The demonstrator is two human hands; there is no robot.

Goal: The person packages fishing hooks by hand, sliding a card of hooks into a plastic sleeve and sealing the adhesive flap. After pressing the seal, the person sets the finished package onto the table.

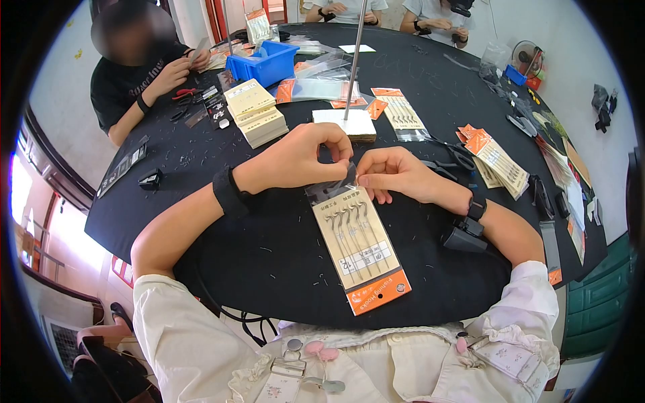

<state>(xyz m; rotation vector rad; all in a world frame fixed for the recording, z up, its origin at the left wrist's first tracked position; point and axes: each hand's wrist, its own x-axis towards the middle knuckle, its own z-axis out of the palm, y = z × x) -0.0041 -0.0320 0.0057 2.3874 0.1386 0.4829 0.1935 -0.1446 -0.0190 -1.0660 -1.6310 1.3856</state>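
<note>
A clear plastic packet of fishing hooks (353,245) hangs tilted in front of me, its orange "Fishing Hooks" label end towards my body. Inside, a cream card carries several hooks in a row with pale lines below them. My left hand (306,158) pinches the packet's top flap between thumb and forefinger. On the other side of that flap, my right hand (400,176) is closed at the corner, thumb against forefinger. The fingers hide part of the flap's edge.
A stack of cream cards (255,114) and a blue bin (262,64) stand at back left. Finished-looking hook packets (494,161) lie right, near black scissors (457,158). A metal rod (356,60) rises from a white block (344,125). A stapler (150,179) lies left. Other people sit around the table.
</note>
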